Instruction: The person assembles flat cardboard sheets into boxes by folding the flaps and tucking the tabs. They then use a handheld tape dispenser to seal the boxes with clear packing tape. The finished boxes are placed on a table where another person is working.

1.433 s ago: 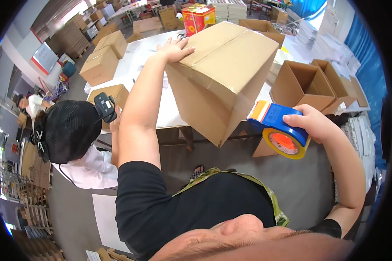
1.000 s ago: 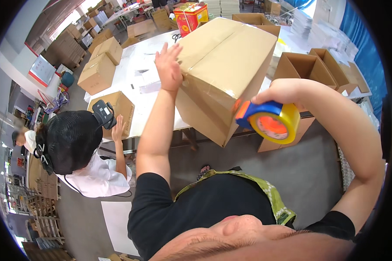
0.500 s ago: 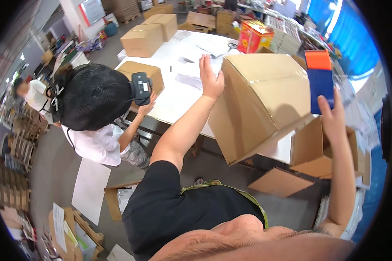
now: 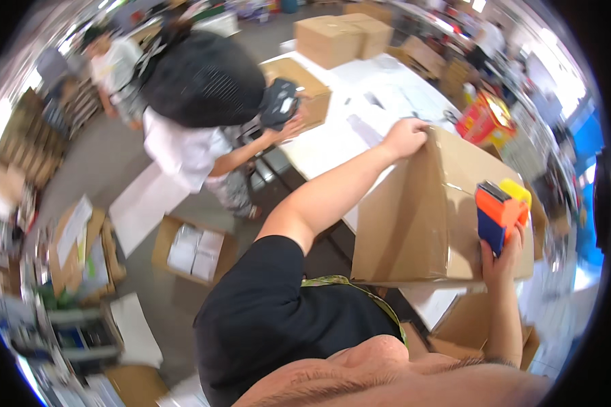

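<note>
A big cardboard box [image 4: 414, 210] stands tilted in front of me, clear tape showing along its upper edges. My left hand [image 4: 407, 138] is at its far upper corner, fingers curled over the cardboard. At the box's right side, my right hand [image 4: 504, 254] is wrapped round a tape dispenser [image 4: 501, 216], orange and dark blue with a yellow part at its far end. The dispenser is up against the box or just over it; contact cannot be made out. Some fingertips of the right hand are hidden behind the dispenser.
Across the white table [image 4: 332, 152] a co-worker in a black hat [image 4: 204, 78] handles a smaller carton [image 4: 305, 91]. Closed cartons [image 4: 329, 41] and a red-yellow tin [image 4: 483, 119] stand farther back. An open carton with white packets [image 4: 195, 251] lies on the floor at left.
The box has turned and come nearer to me. My left hand has gone from flat and spread to curled over its corner. The tape dispenser has swung round and lower against the box's right side.
</note>
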The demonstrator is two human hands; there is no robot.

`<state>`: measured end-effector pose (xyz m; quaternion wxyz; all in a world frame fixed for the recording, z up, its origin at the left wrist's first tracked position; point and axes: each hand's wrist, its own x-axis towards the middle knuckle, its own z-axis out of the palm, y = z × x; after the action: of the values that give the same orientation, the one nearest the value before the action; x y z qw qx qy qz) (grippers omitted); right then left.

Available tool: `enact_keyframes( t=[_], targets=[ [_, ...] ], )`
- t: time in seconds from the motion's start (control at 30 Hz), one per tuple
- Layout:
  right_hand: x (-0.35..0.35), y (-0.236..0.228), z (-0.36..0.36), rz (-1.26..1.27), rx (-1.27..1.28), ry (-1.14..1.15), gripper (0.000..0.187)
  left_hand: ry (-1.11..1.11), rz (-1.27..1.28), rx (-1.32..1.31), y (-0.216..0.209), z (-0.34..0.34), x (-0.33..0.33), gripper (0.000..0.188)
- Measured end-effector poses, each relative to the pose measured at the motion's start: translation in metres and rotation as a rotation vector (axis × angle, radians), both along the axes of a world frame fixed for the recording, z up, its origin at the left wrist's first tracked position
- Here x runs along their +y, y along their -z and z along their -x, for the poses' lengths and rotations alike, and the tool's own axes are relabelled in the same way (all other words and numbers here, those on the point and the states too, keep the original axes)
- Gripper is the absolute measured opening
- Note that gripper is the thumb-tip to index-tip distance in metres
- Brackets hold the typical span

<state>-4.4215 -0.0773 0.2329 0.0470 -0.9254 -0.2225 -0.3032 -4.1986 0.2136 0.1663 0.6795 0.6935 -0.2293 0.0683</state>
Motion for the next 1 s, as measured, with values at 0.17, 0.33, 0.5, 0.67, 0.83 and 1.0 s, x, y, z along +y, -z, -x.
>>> enact_keyframes(
  t=[0.17,0.33,0.5,0.67,0.83,1.0],
  targets=[
    [-0.015,-0.002,0.006,0.096,-0.066,0.018,0.055,-0.227,-0.030,0.051,0.025,-0.012,-0.049,0.031],
    [0.005,-0.021,-0.003,0.168,-0.041,-0.200,0.052,-0.637,0.162,0.017,0.039,-0.017,-0.064,0.016],
    [-0.006,-0.010,-0.023,0.069,-0.049,-0.320,0.052,-0.946,0.005,-0.147,0.039,-0.018,-0.066,0.013],
    [-0.003,-0.012,-0.021,0.105,-0.101,-0.331,0.052,-0.623,-0.052,-0.004,0.024,0.027,-0.056,0.037],
    [0.000,-0.013,-0.024,0.059,-0.058,-0.315,0.052,-0.355,-0.147,-0.016,0.009,0.074,-0.057,0.070],
    [0.010,-0.019,-0.025,0.088,-0.095,-0.331,0.051,-0.307,-0.054,-0.142,0.017,0.090,-0.070,0.075]
  ],
)
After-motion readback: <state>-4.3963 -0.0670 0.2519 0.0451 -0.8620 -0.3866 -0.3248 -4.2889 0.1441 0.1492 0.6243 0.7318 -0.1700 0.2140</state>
